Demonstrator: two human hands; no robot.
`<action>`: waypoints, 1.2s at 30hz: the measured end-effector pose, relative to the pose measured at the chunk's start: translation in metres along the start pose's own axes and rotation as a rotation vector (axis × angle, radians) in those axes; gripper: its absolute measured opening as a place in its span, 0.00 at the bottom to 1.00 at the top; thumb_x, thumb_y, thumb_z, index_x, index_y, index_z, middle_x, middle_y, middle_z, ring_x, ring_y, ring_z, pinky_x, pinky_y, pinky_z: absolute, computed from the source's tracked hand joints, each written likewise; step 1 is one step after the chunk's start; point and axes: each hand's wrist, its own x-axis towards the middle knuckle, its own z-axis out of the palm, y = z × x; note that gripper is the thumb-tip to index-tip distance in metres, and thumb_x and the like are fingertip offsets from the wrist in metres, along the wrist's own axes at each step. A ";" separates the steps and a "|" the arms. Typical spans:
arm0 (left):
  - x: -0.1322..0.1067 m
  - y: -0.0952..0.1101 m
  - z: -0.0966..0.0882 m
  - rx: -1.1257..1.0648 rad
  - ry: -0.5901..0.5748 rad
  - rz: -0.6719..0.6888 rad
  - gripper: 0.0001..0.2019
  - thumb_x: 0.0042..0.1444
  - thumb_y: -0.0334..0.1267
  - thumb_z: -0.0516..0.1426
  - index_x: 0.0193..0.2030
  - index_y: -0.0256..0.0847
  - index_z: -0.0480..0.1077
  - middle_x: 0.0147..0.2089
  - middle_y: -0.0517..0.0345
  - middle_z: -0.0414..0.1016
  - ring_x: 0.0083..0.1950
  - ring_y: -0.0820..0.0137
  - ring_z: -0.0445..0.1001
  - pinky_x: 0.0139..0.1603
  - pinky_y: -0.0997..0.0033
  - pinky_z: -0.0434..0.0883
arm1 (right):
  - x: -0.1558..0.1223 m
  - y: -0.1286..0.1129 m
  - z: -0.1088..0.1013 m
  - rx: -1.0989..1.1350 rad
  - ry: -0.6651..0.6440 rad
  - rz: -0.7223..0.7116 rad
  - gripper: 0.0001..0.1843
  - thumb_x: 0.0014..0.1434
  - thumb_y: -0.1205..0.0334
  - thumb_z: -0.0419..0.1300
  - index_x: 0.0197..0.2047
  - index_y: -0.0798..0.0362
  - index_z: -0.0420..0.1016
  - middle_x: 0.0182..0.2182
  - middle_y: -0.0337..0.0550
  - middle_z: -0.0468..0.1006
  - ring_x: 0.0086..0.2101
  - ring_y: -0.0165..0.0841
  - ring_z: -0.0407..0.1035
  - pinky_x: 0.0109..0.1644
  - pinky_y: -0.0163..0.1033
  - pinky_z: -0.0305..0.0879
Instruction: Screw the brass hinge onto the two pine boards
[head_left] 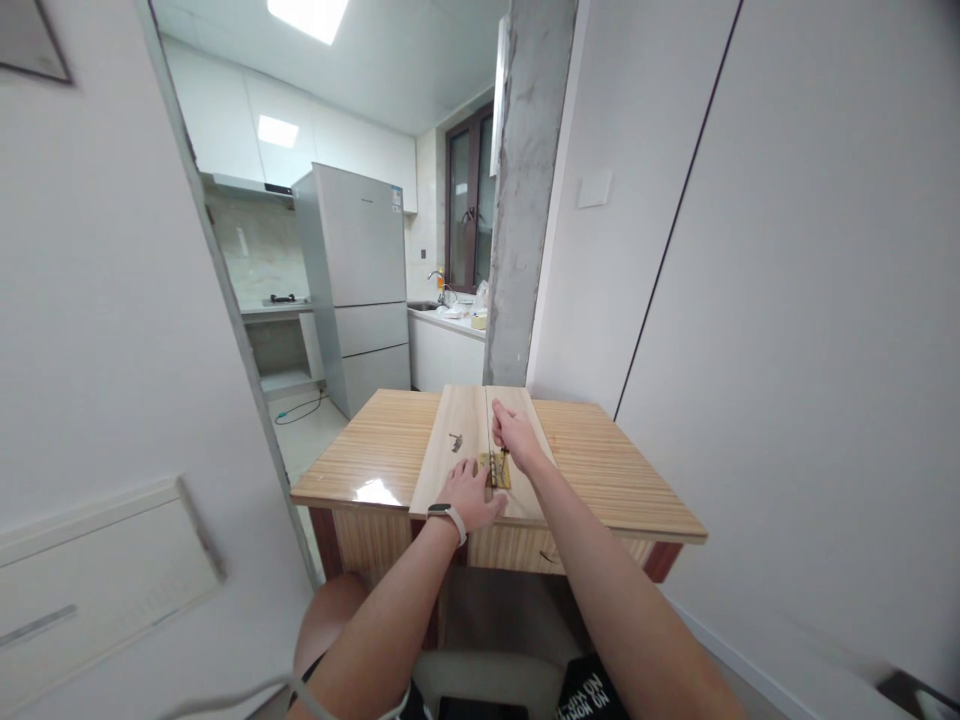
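Note:
Two pale wooden boards lie side by side on a striped wooden table. A brass hinge sits across the seam between them. My left hand, with a white band on its wrist, rests flat on the left board beside the hinge, fingers spread. My right hand is closed in a pinch just above the hinge, over the seam; what it holds is too small to name. A few small dark screws lie on the left board.
A white wall stands close on the right and a concrete pillar rises behind the table. Beyond the open doorway on the left is a kitchen with a grey fridge and a counter with a sink.

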 end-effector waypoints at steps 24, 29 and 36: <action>0.000 0.000 0.000 -0.008 0.024 0.021 0.34 0.61 0.64 0.48 0.68 0.45 0.63 0.69 0.44 0.62 0.71 0.47 0.56 0.71 0.47 0.55 | -0.008 -0.005 0.013 -0.140 -0.346 -0.014 0.33 0.60 0.34 0.58 0.15 0.48 0.58 0.12 0.32 0.55 0.17 0.26 0.48 0.24 0.36 0.45; -0.001 0.000 -0.002 -0.007 -0.002 0.016 0.35 0.61 0.64 0.48 0.67 0.45 0.63 0.71 0.44 0.60 0.73 0.47 0.54 0.71 0.47 0.54 | -0.004 0.003 0.023 -0.172 0.098 -0.044 0.35 0.62 0.29 0.51 0.18 0.48 0.60 0.15 0.36 0.62 0.20 0.30 0.56 0.27 0.38 0.51; -0.002 0.000 -0.007 0.020 -0.047 0.025 0.30 0.59 0.53 0.52 0.66 0.43 0.64 0.71 0.43 0.60 0.73 0.48 0.53 0.72 0.48 0.53 | -0.023 0.003 0.041 -0.185 0.549 -0.082 0.31 0.66 0.30 0.44 0.25 0.47 0.59 0.22 0.39 0.68 0.28 0.34 0.60 0.32 0.38 0.56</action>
